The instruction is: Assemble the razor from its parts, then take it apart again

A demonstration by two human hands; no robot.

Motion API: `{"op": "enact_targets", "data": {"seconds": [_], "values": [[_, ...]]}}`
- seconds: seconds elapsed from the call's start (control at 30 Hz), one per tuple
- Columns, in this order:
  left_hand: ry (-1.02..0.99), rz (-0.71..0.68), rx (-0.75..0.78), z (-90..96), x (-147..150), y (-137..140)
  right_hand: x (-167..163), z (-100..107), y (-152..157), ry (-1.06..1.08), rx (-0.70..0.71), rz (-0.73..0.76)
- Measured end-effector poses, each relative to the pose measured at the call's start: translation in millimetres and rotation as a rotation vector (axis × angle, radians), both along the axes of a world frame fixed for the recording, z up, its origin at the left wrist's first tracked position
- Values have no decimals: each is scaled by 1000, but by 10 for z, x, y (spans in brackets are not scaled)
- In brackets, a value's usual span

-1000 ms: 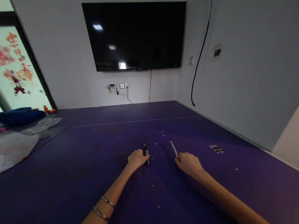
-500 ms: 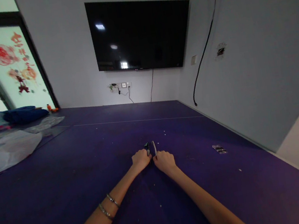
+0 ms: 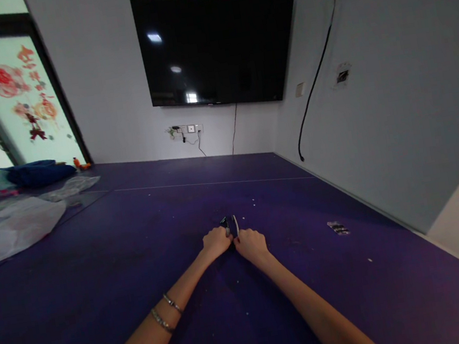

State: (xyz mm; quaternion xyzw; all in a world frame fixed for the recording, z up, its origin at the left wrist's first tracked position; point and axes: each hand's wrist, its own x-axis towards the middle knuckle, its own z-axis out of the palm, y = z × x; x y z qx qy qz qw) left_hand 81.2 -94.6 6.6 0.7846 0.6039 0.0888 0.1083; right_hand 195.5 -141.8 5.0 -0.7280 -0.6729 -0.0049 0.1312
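Observation:
Both arms reach forward over the purple floor covering [image 3: 159,251], with the hands almost touching. My left hand [image 3: 217,242] is closed around a small dark piece with a shiny edge [image 3: 224,223]; its kind is too small to make out. From the closed fingers of my right hand [image 3: 251,244] a thin pale strip [image 3: 236,224] sticks up, slightly curved. Fingers cover most of both pieces, so I cannot tell whether they are joined. Two bracelets [image 3: 167,313] circle the left forearm.
A small clear packet with dark items [image 3: 338,228] lies at the right, and tiny white bits are scattered about. Crumpled plastic sheeting [image 3: 26,225] and folded blue cloth [image 3: 42,173] lie at the left. A black cable [image 3: 312,88] hangs along the right wall.
The view has shifted very slightly. Both hands keep nearly the same place and grip; the pale strip's tip leans a little closer to the dark piece.

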Motion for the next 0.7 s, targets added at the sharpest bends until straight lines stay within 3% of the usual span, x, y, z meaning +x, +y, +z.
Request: {"op": "enact_targets", "data": {"seconds": [0.4, 0.7], "values": [[21, -37, 28, 24, -37, -21, 293, 162, -73, 58, -46, 8], [7, -41, 19, -3, -56, 30, 447, 51, -79, 94, -13, -1]]}}
